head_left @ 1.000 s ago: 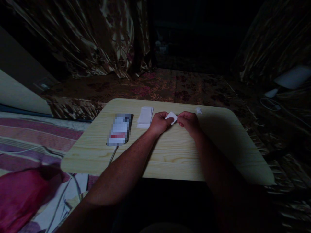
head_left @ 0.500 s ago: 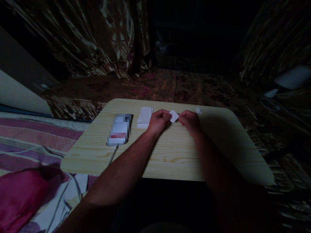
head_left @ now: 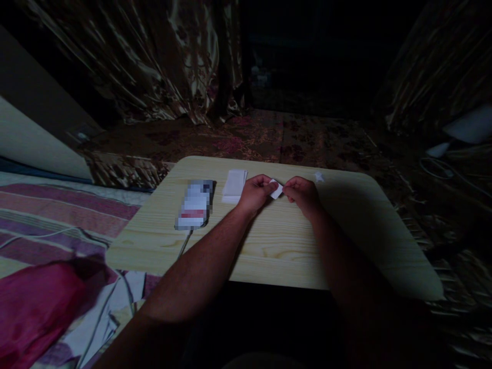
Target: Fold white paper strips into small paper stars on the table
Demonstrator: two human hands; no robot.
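A small white piece of folded paper [head_left: 276, 190] is held over the far middle of the wooden table. My left hand [head_left: 257, 192] pinches it from the left, thumb lying on top. From the other side, the fingertips of my right hand [head_left: 302, 192] are closed at the paper's right corner. Just left of my left hand lies a stack of white paper sheets [head_left: 234, 184], partly covered by that hand. Beyond my right hand sits a small white folded paper piece [head_left: 319, 177], shaped like a star.
A phone [head_left: 194, 204], its screen blurred out, lies at the left of the table [head_left: 277, 251] with a cable [head_left: 185, 244] running toward me. Left is a bed with a striped cover [head_left: 77, 205] and a pink bag-like thing [head_left: 38, 312]. Curtains [head_left: 184, 61] hang behind.
The folded paper has turned between my fingers: its creased diamond face gave way to a plainer, tilted one, with my left thumb further over it. The whole view shifted slightly.
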